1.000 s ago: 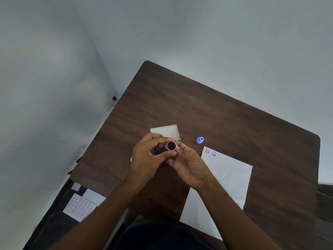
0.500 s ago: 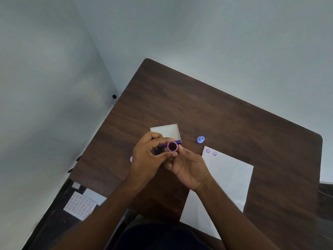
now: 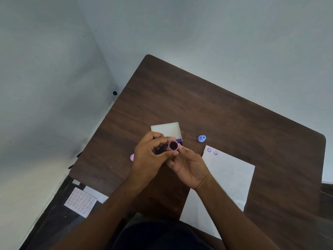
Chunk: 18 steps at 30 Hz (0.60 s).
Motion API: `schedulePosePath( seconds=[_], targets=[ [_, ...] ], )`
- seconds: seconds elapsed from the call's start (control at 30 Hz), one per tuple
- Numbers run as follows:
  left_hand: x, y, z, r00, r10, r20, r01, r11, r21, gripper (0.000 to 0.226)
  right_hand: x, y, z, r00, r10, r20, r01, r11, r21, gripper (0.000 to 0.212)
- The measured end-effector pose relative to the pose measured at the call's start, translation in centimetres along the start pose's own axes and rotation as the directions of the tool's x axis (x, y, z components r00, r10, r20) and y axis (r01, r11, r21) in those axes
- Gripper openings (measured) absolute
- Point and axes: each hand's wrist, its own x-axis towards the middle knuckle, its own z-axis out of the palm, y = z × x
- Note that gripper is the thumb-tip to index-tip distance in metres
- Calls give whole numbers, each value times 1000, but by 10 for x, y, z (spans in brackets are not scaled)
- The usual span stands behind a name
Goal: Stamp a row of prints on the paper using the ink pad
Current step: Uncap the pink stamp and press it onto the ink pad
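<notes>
Nearest the person, a white sheet of paper (image 3: 227, 177) lay flat on the dark wood-grain tabletop (image 3: 216, 105), its near end reaching the tabletop's near edge and its far corner carrying two small purple round prints (image 3: 212, 151) side by side. Both forearms reached in from the near edge and met above the tabletop's middle. The right hand (image 3: 191, 168) was turned palm-up, fingers curled, pinching a small round purple stamp (image 3: 173, 145) whose dark circular face pointed up toward the camera. The left hand (image 3: 151, 156) arched over from the left, thumb and forefinger curved and closing on the same stamp from that side. Beneath the two hands sat the ink pad (image 3: 178, 141), a shallow square case of which only a dark purple strip showed; its pale, matt lid (image 3: 166, 129) stood open just beyond. A pinkish rounded piece (image 3: 132, 157) peeked out at the left hand's outer side, mostly hidden. A light blue plastic stamp (image 3: 201, 138) with a knob-like handle stood on the tabletop, just past the paper's far corner and to the right of the lid.
</notes>
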Motion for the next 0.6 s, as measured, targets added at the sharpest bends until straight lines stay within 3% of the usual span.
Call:
schedulePosePath(
  seconds=[0.4, 0.6],
  targets=[
    [-2, 9, -2, 1000, -12, -22, 12, 1000, -16, 43, 6, -1, -6, 986, 87, 139, -95, 994, 56, 36],
    [1, -2, 1, 1000, -22, -21, 21, 1000, -22, 46, 13, 1, -13, 990, 76, 117, -85, 994, 73, 37]
  ],
)
